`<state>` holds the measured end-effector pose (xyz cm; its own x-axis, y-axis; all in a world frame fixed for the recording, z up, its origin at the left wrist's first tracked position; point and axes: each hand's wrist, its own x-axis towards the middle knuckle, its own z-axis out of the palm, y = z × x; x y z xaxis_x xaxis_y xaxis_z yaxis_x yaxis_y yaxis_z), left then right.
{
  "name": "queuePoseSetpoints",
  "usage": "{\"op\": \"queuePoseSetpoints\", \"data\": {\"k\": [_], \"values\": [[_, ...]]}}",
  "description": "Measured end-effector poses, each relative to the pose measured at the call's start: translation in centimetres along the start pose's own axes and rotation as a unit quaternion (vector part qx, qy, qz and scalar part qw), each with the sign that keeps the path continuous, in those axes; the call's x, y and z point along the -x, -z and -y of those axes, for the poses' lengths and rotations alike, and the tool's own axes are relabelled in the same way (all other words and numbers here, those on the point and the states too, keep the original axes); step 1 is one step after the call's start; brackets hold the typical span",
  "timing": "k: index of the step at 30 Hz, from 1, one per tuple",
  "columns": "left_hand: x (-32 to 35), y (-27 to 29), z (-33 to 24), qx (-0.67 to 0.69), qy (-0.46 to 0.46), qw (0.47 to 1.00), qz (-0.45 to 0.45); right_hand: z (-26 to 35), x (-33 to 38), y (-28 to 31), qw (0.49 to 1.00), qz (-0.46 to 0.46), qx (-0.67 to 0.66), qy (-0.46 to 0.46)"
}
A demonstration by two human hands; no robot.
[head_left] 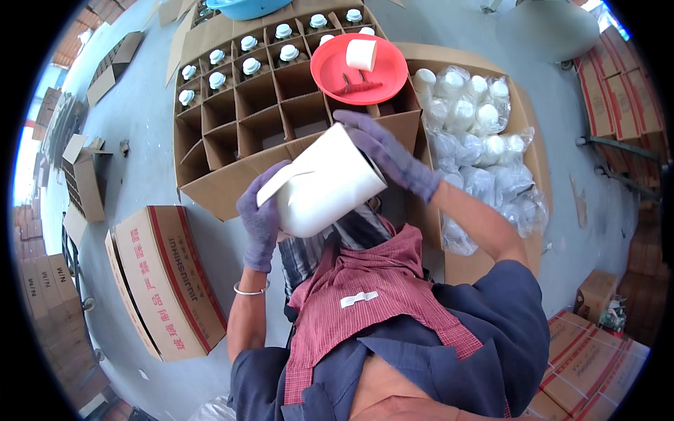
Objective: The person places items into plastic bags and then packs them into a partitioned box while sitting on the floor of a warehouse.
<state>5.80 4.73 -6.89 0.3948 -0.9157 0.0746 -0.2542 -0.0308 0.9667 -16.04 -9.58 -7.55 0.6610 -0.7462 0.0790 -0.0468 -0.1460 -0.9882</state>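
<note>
A large white cylinder [326,186] is held at a tilt before my body, above my lap. A flat white strip stands out along its left side, and I cannot tell whether it is a roll or a jug. My left hand [260,219], in a purple-grey knit glove, is closed round its lower left side by the strip. My right hand [393,154], gloved alike, lies along the upper right end with fingers stretched over the edge; its thumb is hidden. Just beyond is a divided cardboard carton [232,186], with white-capped bottles [250,66] in its far cells.
A red basin [323,67] holding a small white roll and a red-handled tool rests on the carton's right side. To the right, an open box [523,105] holds bagged white-topped items [463,112]. A closed carton [158,281] stands at left; a blue basin [249,7] is behind.
</note>
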Motion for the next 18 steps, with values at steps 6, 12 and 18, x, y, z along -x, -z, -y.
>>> {"op": "queuePoseSetpoints", "data": {"k": [6, 12, 18], "values": [[0.0, 5.7, 1.9, 0.017, 0.028, 0.997, -0.069, -5.6, -11.7, 8.5, 0.778, -0.020, 0.628, 0.013], [0.9, 7.2, 5.7, 0.021, 0.091, 0.993, -0.078, -10.4, -15.8, 8.3, 0.683, 0.098, 0.724, 0.019], [0.6, 7.7, 7.4, -0.058, 0.040, 0.997, -0.023, -4.5, -16.4, 7.4, 0.676, 0.077, 0.732, -0.027]]}}
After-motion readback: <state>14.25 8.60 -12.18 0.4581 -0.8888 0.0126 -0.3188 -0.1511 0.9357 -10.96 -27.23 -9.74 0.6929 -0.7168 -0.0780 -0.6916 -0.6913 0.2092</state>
